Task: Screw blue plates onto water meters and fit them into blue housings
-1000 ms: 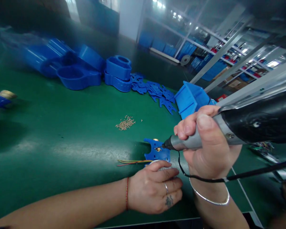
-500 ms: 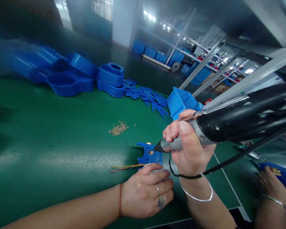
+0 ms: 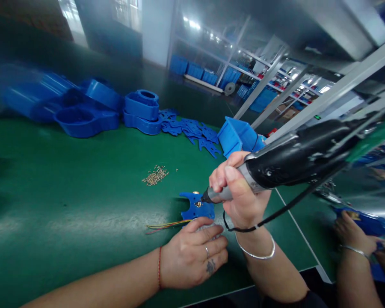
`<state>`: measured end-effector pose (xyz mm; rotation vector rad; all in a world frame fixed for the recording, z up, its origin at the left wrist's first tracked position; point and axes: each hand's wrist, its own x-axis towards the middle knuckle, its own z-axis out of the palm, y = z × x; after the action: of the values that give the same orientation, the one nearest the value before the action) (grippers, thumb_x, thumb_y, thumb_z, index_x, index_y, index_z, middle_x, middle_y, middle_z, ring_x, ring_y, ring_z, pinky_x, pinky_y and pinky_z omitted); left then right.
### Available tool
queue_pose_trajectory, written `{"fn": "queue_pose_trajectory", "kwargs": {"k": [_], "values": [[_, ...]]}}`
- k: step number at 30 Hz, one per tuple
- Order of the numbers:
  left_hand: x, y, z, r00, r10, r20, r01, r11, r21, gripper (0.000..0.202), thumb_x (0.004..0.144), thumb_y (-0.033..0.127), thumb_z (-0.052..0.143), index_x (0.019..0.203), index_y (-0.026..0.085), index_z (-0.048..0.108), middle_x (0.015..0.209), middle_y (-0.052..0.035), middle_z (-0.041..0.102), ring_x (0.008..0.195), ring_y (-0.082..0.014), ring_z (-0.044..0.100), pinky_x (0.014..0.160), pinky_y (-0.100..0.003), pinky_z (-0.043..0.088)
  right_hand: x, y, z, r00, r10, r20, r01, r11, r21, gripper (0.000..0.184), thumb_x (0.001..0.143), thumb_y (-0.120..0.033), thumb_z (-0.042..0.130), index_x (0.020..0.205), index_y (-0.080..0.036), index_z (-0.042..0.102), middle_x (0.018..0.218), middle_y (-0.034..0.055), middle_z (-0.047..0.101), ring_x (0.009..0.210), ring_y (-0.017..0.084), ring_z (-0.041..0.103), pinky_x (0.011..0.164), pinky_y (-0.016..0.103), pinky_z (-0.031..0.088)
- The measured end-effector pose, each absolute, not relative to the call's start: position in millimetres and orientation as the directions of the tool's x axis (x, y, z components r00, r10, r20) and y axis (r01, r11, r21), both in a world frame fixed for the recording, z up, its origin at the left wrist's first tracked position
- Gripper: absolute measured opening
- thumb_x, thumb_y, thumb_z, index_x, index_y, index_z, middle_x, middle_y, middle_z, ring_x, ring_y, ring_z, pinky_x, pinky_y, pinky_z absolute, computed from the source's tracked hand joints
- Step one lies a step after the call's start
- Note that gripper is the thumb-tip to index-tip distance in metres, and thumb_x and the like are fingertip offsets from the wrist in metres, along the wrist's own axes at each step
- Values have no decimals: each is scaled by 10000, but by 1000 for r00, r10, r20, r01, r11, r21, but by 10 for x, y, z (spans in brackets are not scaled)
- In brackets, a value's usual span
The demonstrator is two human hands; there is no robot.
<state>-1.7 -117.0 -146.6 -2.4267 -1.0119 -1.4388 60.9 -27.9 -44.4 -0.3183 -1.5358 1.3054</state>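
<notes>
My right hand (image 3: 244,192) is wrapped round an electric screwdriver (image 3: 272,158), black and grey with a cable. Its tip meets a blue plastic plate (image 3: 192,208) beside a brass-coloured fitting (image 3: 198,204). A second brass piece shows at the plate's far edge. Over the near end of the assembly, my left hand (image 3: 195,252) is closed on a pale rounded part (image 3: 208,226), mostly covered by the fingers. Red, yellow and dark wires (image 3: 167,226) run out to the left from under that hand.
A pile of small screws (image 3: 155,175) lies on the green table (image 3: 99,184). Behind it are flat blue plates (image 3: 192,128), stacked blue housings (image 3: 141,111) and a blue bin (image 3: 239,134). At the right, a co-worker's hands (image 3: 356,235) hold a blue part.
The whole view has shifted slightly, so things sit a little further left. Both hands keep their holds, and the screwdriver tip stays at the blue plate.
</notes>
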Motion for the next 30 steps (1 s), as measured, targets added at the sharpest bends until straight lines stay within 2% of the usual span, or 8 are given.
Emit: {"fn": "queue_pose_trajectory", "kwargs": {"k": [7,12,16,18,21,24,27,30], "values": [[-6,-1176,-1439,307,463,831,639,-748,180,121,922,157,503,883,134,615,940,-17,691,1028,-167,594,983,-338,395,656,-157,-491,-631,602,490,-477,197,-857,388,790,-305,681,1136,-220,527,603,-61,506,473,92,480,449,219,409],[-7,-1191,-1382,347,451,822,621,-768,159,146,921,136,474,911,137,620,944,-41,696,999,-183,621,938,-359,460,734,-84,-362,-532,679,506,-538,190,-821,434,744,-353,687,1121,-217,521,550,-82,491,444,91,459,493,243,445],[5,-1197,-1356,356,441,824,627,-766,139,159,912,113,470,921,133,627,938,-56,701,978,-196,635,926,-366,488,999,24,-145,-309,773,555,-545,334,-769,384,743,-375,673,1062,-209,538,530,-86,486,436,80,450,486,226,426],[8,-1201,-1350,366,445,818,629,-766,135,170,913,115,460,920,136,628,946,-61,701,976,-196,637,920,-365,501,1176,91,-92,-282,811,512,-376,398,-837,409,734,-376,691,1058,-176,543,533,-70,508,444,88,473,478,225,415],[8,-1217,-1328,374,463,804,649,-749,130,186,909,117,444,919,143,628,963,-61,700,994,-200,634,913,-368,518,1393,231,-190,-369,875,313,109,375,-921,482,761,-491,628,1071,-131,543,568,-35,537,461,109,511,467,230,416],[1,-1242,-1289,395,489,777,657,-742,133,188,906,124,444,947,150,625,986,-62,698,1023,-205,624,926,-384,523,1468,420,-469,-381,911,160,442,332,-833,457,780,-529,582,976,-116,569,583,-5,557,477,128,541,478,232,423],[-9,-1261,-1262,419,512,750,655,-742,141,187,900,121,448,967,148,620,1016,-73,694,1040,-211,616,930,-403,523,1405,599,-780,-347,930,121,593,318,-740,343,771,-456,631,883,-134,586,631,35,611,550,160,594,539,240,436],[-11,-1267,-1264,417,539,732,665,-730,158,188,893,111,461,985,151,620,1051,-67,688,1079,-209,596,959,-401,502,1280,702,-1007,-295,950,100,746,295,-597,347,795,-446,616,982,-154,599,820,96,668,769,232,650,666,283,466]]}}
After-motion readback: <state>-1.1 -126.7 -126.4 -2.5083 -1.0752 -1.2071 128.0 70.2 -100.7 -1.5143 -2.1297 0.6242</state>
